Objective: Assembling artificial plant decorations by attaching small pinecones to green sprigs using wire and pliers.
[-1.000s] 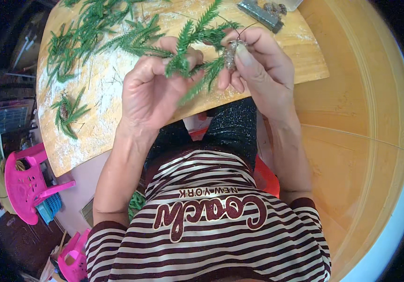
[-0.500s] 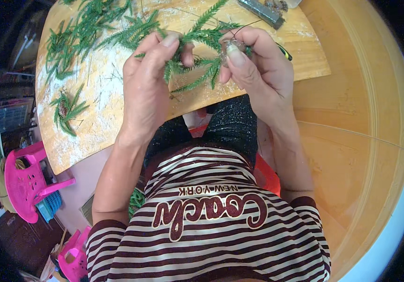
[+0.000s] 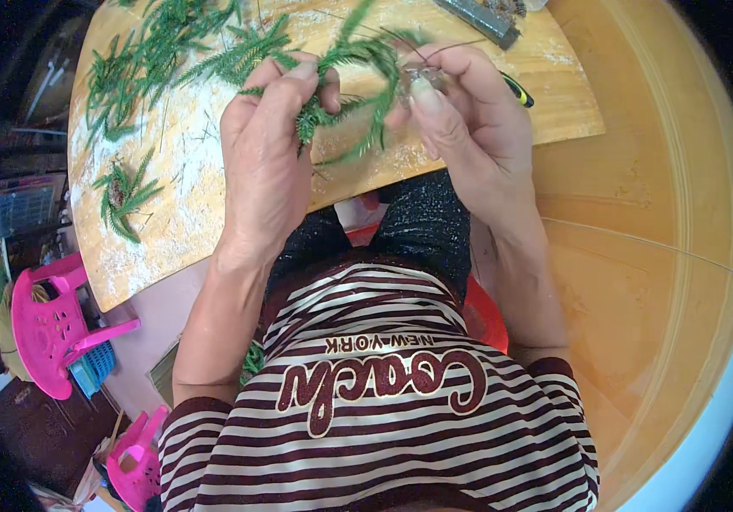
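Observation:
My left hand (image 3: 264, 154) pinches a green artificial pine sprig (image 3: 307, 124) between thumb and fingers, its needled branches fanning toward the right and blurred by motion. Close beside it, my right hand (image 3: 477, 128) is closed on a small brownish pine cone (image 3: 422, 77), which the thumb partly covers. A thin dark wire sticks out above the right fingers. Both hands are above the near edge of the wooden table (image 3: 170, 239). A finished-looking sprig cluster with a brown cone (image 3: 117, 194) lies at the table's left.
Loose green sprigs (image 3: 162, 51) are heaped at the far left of the table, among white flakes. A dark grey bar-shaped bundle (image 3: 481, 21) lies at the far right. Past my right hand is a yellow-and-black tool handle (image 3: 517, 90). Pink plastic chairs (image 3: 46, 328) stand at the lower left.
The sprig's branches have swung and bent upward near the right hand, now blurred. My left hand has shifted only slightly; the right keeps its grip on the cone.

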Tool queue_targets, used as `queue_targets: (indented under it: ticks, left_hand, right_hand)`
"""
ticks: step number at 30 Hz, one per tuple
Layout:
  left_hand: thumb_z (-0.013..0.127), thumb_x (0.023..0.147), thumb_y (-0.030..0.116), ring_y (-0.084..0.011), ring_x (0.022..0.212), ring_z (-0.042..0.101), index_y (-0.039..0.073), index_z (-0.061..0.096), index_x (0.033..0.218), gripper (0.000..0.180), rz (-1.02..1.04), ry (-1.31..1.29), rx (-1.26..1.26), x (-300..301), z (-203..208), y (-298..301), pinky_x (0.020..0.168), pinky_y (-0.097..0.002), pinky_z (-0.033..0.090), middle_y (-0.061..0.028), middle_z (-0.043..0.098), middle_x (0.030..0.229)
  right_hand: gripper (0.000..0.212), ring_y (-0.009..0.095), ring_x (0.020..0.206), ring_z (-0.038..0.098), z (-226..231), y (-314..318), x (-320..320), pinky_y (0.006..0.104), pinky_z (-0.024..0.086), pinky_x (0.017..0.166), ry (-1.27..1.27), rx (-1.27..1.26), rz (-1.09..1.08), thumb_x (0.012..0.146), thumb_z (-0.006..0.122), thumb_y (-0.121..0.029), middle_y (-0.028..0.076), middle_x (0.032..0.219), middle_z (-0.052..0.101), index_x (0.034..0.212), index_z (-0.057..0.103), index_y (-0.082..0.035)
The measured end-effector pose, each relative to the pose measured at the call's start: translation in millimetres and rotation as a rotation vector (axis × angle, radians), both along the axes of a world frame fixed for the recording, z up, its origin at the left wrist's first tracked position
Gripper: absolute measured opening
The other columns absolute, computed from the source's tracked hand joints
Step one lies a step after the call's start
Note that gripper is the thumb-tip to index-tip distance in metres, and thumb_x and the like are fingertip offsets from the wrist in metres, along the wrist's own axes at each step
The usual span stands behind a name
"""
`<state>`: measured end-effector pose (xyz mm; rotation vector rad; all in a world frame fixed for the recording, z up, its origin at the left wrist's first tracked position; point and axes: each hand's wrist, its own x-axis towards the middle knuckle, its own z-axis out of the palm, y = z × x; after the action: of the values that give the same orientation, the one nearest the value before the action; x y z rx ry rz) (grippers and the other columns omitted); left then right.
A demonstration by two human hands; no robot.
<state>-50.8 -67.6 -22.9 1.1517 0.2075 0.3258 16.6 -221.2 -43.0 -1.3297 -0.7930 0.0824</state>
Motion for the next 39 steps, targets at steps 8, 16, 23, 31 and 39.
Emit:
queue_targets:
  ticks: [8,16,23,31,39]
  left_hand:
    - [0.054,0.093,0.017,-0.0055,0.078,0.048,0.001,0.055,0.088,0.017,0.06,-0.066,0.098,-3,-6,-1,0.074,-0.0211,0.039,-0.0019,0.057,0.081]
    - [0.055,0.093,0.017,-0.0028,0.071,0.046,0.002,0.054,0.085,0.017,0.091,-0.11,0.216,-8,-5,-5,0.066,-0.017,0.038,-0.0002,0.057,0.078]
    - [0.056,0.093,0.017,-0.0016,0.065,0.042,0.003,0.053,0.084,0.017,0.076,-0.092,0.24,-13,-4,-11,0.059,-0.0148,0.034,0.0012,0.055,0.074]
    - [0.06,0.089,0.015,-0.0071,0.077,0.045,0.0,0.06,0.086,0.016,0.128,-0.11,0.524,-12,-11,-4,0.069,-0.02,0.037,-0.0017,0.056,0.078]
    - [0.062,0.085,0.012,-0.0152,0.084,0.046,-0.001,0.062,0.089,0.013,0.063,-0.249,0.695,-13,-11,2,0.08,-0.0276,0.036,-0.0044,0.058,0.083]
  right_hand:
    - [0.022,0.013,0.068,0.057,10,-25,-15,0.0234,0.047,0.059,-0.234,-0.146,-0.258,0.084,0.061,-0.002,0.008,0.085,0.059,0.105,0.055,0.0]
    - [0.019,0.023,0.06,0.055,7,-6,-16,0.0315,0.043,0.052,-0.323,-0.342,-0.214,0.078,0.065,-0.004,0.011,0.076,0.055,0.095,0.057,-0.002]
    - [0.018,0.009,0.062,0.047,11,2,-13,0.0234,0.038,0.055,-0.443,-0.382,-0.215,0.079,0.066,-0.002,0.005,0.081,0.055,0.095,0.06,0.001]
    - [0.033,0.009,0.069,0.054,8,2,-15,0.0223,0.044,0.06,-0.285,-0.364,-0.161,0.08,0.065,0.002,0.007,0.083,0.058,0.11,0.051,0.001]
    - [0.04,0.004,0.057,0.048,10,1,-10,0.0189,0.04,0.05,0.205,-0.082,0.12,0.078,0.07,-0.004,0.003,0.078,0.052,0.11,0.047,-0.002]
